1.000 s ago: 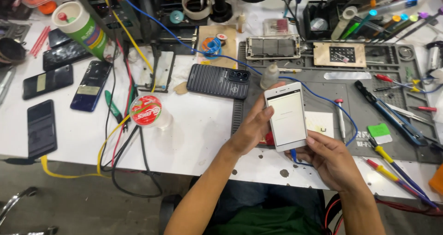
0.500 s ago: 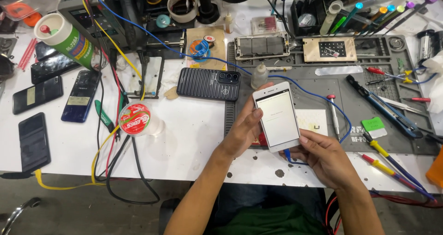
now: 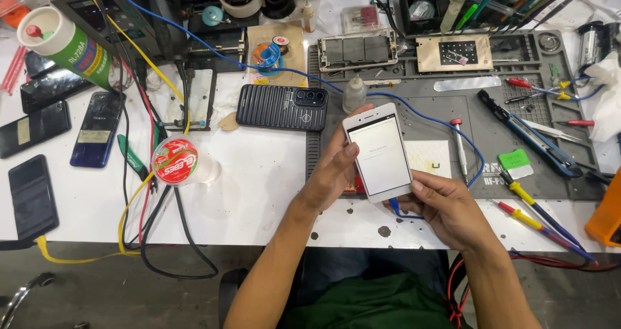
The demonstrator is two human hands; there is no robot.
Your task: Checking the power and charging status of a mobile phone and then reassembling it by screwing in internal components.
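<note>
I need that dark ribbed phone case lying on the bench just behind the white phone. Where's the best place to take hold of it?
Probably across its two long edges near the middle of the dark ribbed case, coming from above. It lies flat, back up, long side running left-right; the bench in front is free, and the left hand is nearest.

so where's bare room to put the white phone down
Bare white table between the round tin, the ridged dark phone case and the left hand. The grey mat right of the white phone is crowded with screwdrivers.
</note>
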